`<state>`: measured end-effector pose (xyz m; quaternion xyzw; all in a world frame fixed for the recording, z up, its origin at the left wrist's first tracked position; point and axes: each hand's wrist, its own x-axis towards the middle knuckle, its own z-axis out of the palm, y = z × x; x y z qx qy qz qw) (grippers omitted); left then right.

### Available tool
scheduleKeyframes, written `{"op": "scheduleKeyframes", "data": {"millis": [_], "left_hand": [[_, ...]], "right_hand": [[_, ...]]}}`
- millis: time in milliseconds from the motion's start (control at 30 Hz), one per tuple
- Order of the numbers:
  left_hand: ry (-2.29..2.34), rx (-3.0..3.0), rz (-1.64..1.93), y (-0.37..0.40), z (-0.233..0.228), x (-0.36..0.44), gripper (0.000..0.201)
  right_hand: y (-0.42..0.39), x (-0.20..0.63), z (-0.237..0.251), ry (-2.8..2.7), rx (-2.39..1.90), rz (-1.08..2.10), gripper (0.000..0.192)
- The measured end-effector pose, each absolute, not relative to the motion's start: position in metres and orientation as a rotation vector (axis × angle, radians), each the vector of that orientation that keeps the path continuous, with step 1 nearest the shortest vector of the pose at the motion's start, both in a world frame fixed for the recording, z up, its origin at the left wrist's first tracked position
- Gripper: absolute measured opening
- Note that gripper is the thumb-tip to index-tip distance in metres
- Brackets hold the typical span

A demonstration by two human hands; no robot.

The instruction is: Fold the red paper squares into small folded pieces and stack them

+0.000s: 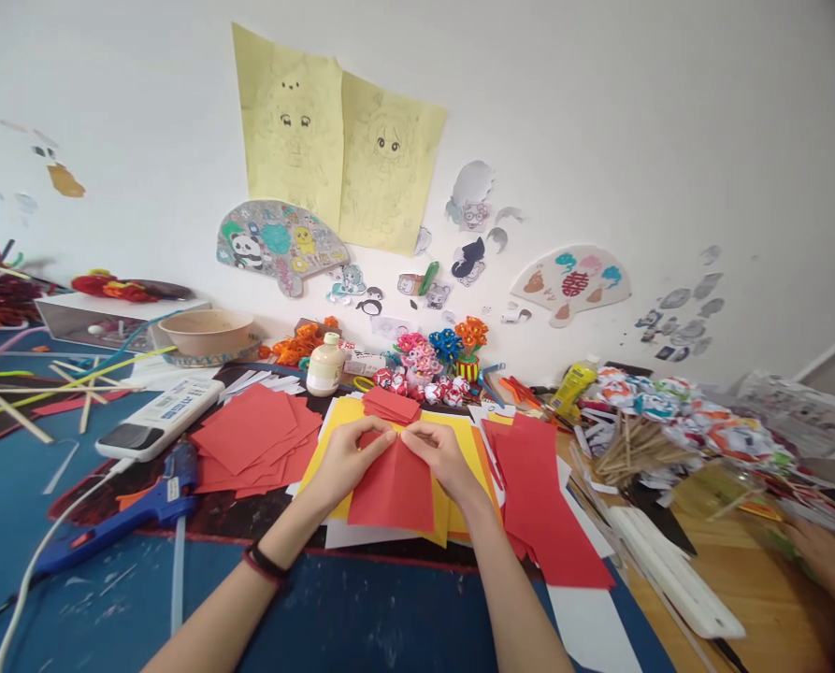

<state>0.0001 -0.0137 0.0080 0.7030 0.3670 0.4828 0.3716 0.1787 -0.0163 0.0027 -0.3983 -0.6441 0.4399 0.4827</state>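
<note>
My left hand (347,460) and my right hand (439,456) both pinch the far edge of a red paper sheet (393,495) that lies on yellow paper (463,439). The fingertips meet near the sheet's top middle, where it shows a crease. A small stack of folded red pieces (391,405) sits just beyond my fingers. A pile of red paper squares (252,439) lies to the left, and long red sheets (539,505) lie to the right. A dark band circles my left wrist.
A blue glue gun (129,514) with white cord lies at left, near a white box (161,416). A glue bottle (324,366), paper flowers (435,360) and a bowl (207,332) stand at the back. Another person's hand (827,561) rests at far right by wooden sticks (631,449).
</note>
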Motion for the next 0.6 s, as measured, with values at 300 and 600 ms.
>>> {"op": "scheduleKeyframes", "data": {"millis": [300,600], "left_hand": [[1.289,1.754,1.204,0.015,-0.034,-0.005,0.032],[1.298,1.610,1.201,0.019,-0.046,-0.004,0.035]], "right_hand": [[0.011,0.195,-0.042,-1.476,-1.185,1.026,0.031],[0.012,0.196,-0.050,-1.436,-1.184,0.970,0.027]]}}
